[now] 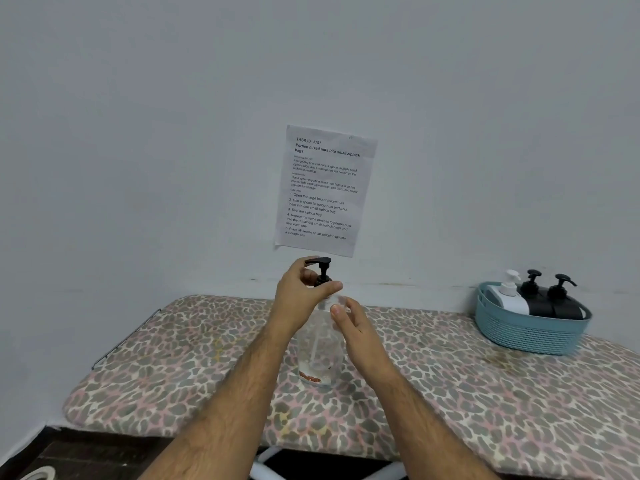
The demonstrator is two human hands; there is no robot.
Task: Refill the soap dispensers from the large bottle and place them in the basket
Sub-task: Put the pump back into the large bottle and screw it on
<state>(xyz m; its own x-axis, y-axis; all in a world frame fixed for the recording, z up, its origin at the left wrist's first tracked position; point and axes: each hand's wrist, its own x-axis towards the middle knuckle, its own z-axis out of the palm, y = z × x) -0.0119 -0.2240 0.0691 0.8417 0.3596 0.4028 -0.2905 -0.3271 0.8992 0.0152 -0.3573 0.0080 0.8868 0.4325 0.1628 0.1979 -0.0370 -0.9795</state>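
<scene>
A large clear bottle (320,355) with a black pump top (321,268) stands upright on the leopard-print board (173,358). My left hand (299,296) grips the pump collar at the bottle's neck. Beside the bottle's right shoulder is my right hand (353,323), its fingers apart and its fingertips at the bottle's shoulder. At the far right a blue basket (530,332) holds a white dispenser (507,296) and two black dispensers (550,299), all upright.
A printed sheet (325,190) is stuck on the grey wall behind the bottle. The board's front edge runs along the bottom, with dark floor (86,455) below at the left and a white frame part (266,465) under it.
</scene>
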